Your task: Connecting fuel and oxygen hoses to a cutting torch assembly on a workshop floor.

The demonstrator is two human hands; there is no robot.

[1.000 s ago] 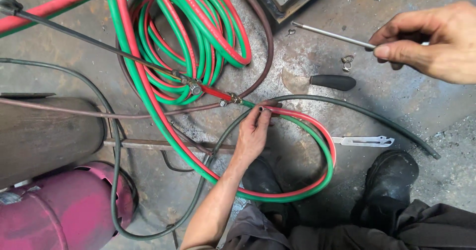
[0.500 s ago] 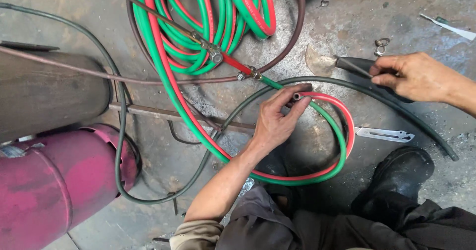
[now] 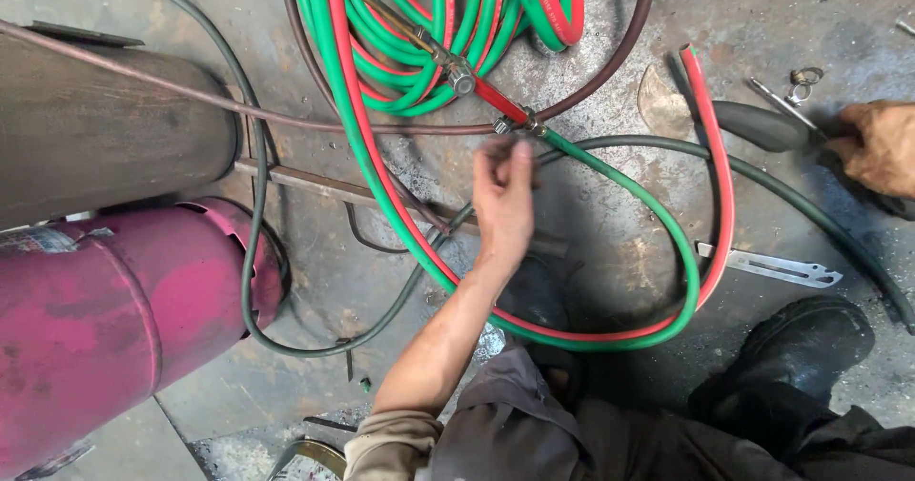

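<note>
My left hand (image 3: pixel 503 200) reaches forward over the floor, its fingers bunched and blurred just below the brass hose connector (image 3: pixel 515 123). A joined red and green hose (image 3: pixel 667 328) loops around that hand. The red hose's free end (image 3: pixel 688 57) lies apart, pointing away from me. At the right edge my right hand (image 3: pixel 882 147) is curled on the end of a dark-handled tool (image 3: pixel 762 126) lying on the floor. A coil of red and green hoses (image 3: pixel 400 52) lies beyond the connector.
A pink gas cylinder (image 3: pixel 105 319) and a rusty brown cylinder (image 3: pixel 95 138) lie at the left. A black hose (image 3: pixel 810 204) crosses the right side. A flat grey metal piece (image 3: pixel 782 269), small metal rings (image 3: pixel 805 76) and my black boot (image 3: pixel 801 347) are nearby.
My left hand rose from the hose loop to the connector. The red hose end has come away and now lies up to the right. My right hand dropped onto the dark tool.
</note>
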